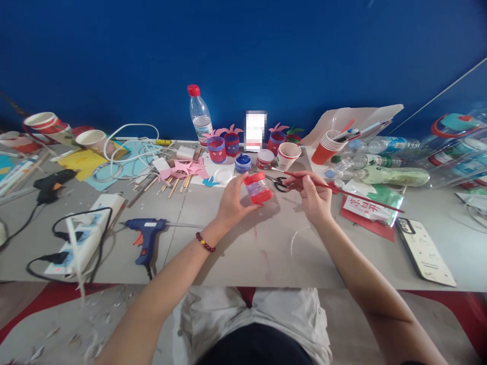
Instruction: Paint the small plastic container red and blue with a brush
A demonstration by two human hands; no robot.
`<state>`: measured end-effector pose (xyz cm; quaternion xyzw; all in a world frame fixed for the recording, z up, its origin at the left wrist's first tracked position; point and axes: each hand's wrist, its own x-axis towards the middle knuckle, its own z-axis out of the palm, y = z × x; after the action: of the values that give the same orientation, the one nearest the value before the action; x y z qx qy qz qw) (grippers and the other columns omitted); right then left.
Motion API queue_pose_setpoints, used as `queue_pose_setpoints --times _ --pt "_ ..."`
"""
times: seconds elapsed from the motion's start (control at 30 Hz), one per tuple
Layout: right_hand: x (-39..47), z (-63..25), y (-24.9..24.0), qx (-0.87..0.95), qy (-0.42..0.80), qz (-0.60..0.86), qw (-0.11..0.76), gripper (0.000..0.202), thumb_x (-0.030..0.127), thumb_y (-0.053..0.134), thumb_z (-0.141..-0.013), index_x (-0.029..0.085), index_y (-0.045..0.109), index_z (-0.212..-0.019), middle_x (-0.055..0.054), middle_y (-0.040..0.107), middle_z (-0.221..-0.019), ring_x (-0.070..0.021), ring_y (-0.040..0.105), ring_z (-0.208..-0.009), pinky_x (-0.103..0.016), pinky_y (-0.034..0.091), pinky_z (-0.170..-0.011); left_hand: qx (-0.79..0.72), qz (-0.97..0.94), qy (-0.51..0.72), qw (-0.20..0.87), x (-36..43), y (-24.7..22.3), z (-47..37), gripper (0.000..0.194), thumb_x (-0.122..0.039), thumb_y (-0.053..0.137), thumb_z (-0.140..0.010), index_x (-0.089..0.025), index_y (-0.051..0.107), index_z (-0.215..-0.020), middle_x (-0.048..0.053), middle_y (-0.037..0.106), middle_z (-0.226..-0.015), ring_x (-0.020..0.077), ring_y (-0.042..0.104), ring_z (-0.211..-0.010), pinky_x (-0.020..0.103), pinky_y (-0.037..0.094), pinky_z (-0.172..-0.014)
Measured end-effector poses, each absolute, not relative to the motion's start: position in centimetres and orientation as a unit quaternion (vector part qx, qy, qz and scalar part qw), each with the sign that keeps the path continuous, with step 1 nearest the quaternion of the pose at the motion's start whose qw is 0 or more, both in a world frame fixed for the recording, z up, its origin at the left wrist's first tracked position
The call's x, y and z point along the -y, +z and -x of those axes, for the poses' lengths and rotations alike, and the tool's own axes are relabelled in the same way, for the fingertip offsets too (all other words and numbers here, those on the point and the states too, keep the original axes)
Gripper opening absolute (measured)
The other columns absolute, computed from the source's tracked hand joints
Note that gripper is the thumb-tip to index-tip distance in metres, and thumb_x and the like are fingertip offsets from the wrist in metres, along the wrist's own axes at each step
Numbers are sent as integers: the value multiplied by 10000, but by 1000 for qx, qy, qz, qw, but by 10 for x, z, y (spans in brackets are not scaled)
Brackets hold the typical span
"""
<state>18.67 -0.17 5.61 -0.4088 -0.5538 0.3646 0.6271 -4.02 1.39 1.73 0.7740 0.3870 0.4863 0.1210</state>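
Note:
My left hand [233, 201] grips a small clear cylinder with red bands [259, 188] at its top and bottom, tilted above the table. In my right hand [315, 198] is a long thin red brush [365, 201], its tip pointing left toward the cylinder. Just behind the cylinder stand an open jar of blue paint [242, 162] and a jar of red paint [265, 159]. A paper cup [288, 155] stands to their right, with black scissors [280, 184] lying in front of it. Painted cups with eyes [216, 150] stand at the back.
A blue glue gun [146, 235] and a white power strip [85, 235] lie on the left, with cables around them. Pink paper cutouts [186, 169] and sticks are behind. On the right are a phone [426, 251], plastic bottles [384, 161] and a red cup with brushes [327, 148].

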Motion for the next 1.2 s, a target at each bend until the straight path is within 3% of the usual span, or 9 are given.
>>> queue_pose_setpoints --times 0.1,0.33,0.67,1.0,1.2 --pt "3 -184 56 545 388 403 625 221 459 607 -925 244 607 -978 -26 752 -816 -207 738 -804 -377 607 -708 -384 -771 494 121 -14 17 40 851 -601 743 -766 -295 328 -1443 121 574 -1327 324 592 -1231 531 507 -1022" --pt "4 -183 61 559 410 426 581 326 528 657 -874 232 525 -840 -28 757 -760 -194 724 -658 -362 602 -635 -383 -784 478 99 -13 19 39 809 -593 689 -822 -268 304 -1455 134 563 -1374 307 569 -1267 498 488 -1045" --pt "3 -182 58 575 401 431 569 305 513 640 -894 221 576 -840 -40 766 -794 -189 729 -705 -361 612 -657 -383 -806 447 57 -14 21 36 784 -555 688 -829 -232 335 -1449 149 608 -1327 320 595 -1219 512 474 -1027" --pt "-1 -191 64 579 327 468 582 330 540 635 -883 225 552 -833 -25 738 -713 -176 698 -627 -342 596 -636 -385 -797 461 63 -14 19 38 832 -533 739 -796 -238 333 -1460 138 594 -1352 311 567 -1246 494 462 -1045" --pt "3 -192 56 619 259 497 550 251 466 587 -933 222 588 -873 -42 729 -785 -200 715 -731 -356 588 -687 -404 -794 451 57 -14 17 39 845 -592 718 -792 -235 331 -1453 147 590 -1353 328 561 -1257 513 458 -1047"
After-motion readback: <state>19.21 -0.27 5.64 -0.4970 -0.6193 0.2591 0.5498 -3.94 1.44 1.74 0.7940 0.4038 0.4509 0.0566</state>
